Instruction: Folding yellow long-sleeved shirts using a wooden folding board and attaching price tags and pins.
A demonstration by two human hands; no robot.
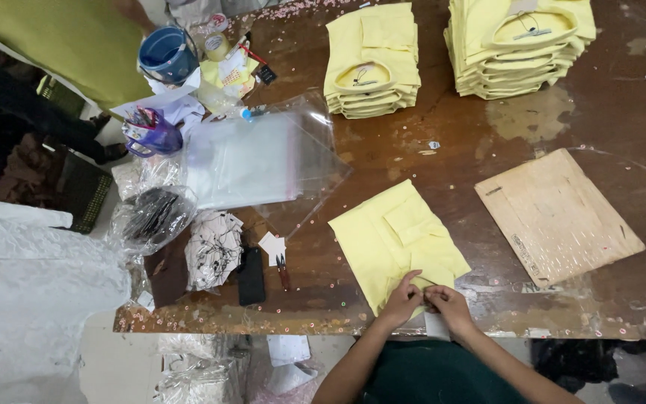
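Note:
A folded pale yellow shirt (394, 239) lies tilted on the brown table (428, 164) near its front edge. My left hand (402, 299) and my right hand (447, 305) meet at the shirt's near end, by the collar. Both pinch the yellow fabric there with the fingers curled together. A small white tag (437, 326) shows just under my right hand. What the fingertips grip is partly hidden.
Two stacks of folded yellow shirts (372, 60) (521, 45) stand at the back. A wooden board (558, 215) lies to the right. Clear plastic bags (259, 157), a purple cup (151, 136), a blue mug (166, 54), a black phone (250, 277) and tag bundles (214, 251) crowd the left.

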